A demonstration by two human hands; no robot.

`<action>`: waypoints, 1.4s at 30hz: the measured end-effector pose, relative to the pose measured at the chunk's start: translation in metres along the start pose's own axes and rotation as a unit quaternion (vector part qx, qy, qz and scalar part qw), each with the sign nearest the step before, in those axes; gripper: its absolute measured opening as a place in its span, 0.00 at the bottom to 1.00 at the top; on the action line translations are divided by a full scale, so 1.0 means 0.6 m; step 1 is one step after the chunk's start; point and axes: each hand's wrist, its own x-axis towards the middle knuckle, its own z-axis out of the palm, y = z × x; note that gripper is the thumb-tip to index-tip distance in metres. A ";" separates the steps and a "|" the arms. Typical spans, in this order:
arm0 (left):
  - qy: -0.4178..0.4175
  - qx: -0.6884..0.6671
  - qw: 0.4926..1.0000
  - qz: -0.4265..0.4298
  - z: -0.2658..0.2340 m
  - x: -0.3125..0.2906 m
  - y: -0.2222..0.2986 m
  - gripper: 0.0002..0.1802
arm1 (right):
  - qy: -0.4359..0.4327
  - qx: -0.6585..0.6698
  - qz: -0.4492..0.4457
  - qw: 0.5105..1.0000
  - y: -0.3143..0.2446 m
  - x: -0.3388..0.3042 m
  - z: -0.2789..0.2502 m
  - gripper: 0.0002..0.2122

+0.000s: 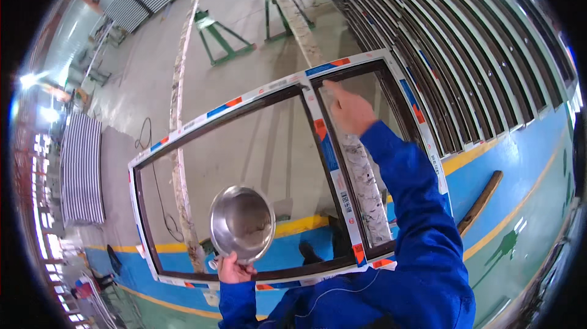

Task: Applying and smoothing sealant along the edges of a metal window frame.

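Observation:
A window frame [208, 120] with white, blue and orange protective tape lies across rails in front of me. An upright bar [328, 152] divides it into a large and a narrow opening. My left hand [235, 270] grips the rim of a shiny metal bowl [243, 222] above the near edge of the large opening. Some dull residue shows inside the bowl. My right hand [350, 108] reaches over the narrow opening, fingers drawn together at its far left inner corner, close to the dividing bar. Whatever those fingertips hold, if anything, is too small to make out.
Two long, spotted rails [178, 78] run beneath the frame, with green stands [220, 39] farther off. Many dark frames [440, 42] are stacked at the right. A wooden strip [480, 202] lies on the blue floor. Striped stacks of profiles [82, 170] stand at the left.

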 end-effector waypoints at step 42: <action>-0.238 0.083 0.967 -0.029 0.022 0.020 -0.067 0.19 | -0.442 -0.407 0.264 0.755 0.118 -0.559 -0.211 0.30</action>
